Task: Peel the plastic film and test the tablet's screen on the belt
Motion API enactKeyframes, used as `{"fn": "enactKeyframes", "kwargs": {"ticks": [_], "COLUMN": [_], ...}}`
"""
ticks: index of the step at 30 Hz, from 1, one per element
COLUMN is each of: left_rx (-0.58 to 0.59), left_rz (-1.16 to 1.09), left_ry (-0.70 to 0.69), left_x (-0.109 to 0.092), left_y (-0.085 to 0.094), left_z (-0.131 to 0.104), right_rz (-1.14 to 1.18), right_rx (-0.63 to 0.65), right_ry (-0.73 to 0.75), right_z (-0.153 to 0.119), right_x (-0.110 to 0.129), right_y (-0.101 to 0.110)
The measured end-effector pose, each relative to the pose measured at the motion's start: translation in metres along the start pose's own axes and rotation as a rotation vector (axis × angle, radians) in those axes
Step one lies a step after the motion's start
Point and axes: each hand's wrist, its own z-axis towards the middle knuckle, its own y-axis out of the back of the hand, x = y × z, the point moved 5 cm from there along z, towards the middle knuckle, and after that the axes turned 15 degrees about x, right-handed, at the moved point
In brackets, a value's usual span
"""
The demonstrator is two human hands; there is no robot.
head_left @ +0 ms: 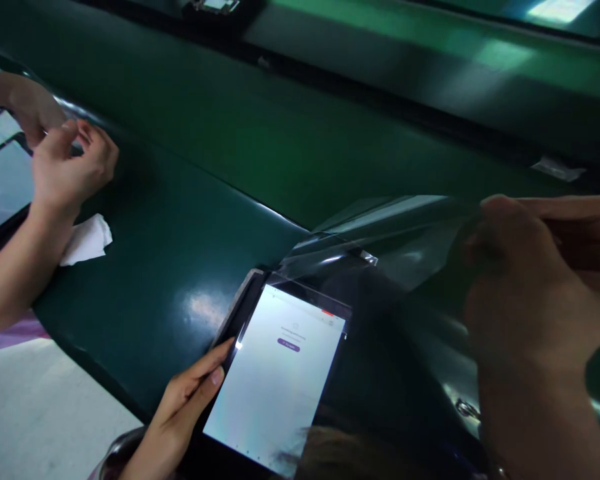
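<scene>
A tablet (275, 380) with a lit white screen lies tilted on the dark green work surface (190, 200), low in the middle of the view. My left hand (185, 400) grips its left edge, thumb resting on the bezel. My right hand (525, 300), raised at the right, pinches a sheet of clear plastic film (380, 240). The film stretches from my fingers down to the tablet's top edge, lifted off the screen. A small purple button shows on the screen.
At the far left a co-worker's two hands (63, 157) work together over another dark tablet (0, 187). A crumpled white cloth (87, 240) lies beside that forearm. A scrap of tape (557, 169) sits on the dark rail behind.
</scene>
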Motion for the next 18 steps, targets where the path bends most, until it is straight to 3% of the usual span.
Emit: {"fn": "enactKeyframes", "kwargs": {"ticks": [5, 18], "left_rx": [0.010, 0.022], "left_rz": [0.016, -0.068], "left_ry": [0.050, 0.079], "left_x": [0.0097, 0.0084], "left_y": [0.0030, 0.0005], "left_z": [-0.0008, -0.0007], "right_rz": [-0.002, 0.016], "right_rx": [-0.019, -0.017], "right_ry": [-0.003, -0.050], "right_z": [-0.0008, -0.0009], "right_x": [-0.0007, -0.0028], "right_y": [0.0023, 0.0036]}}
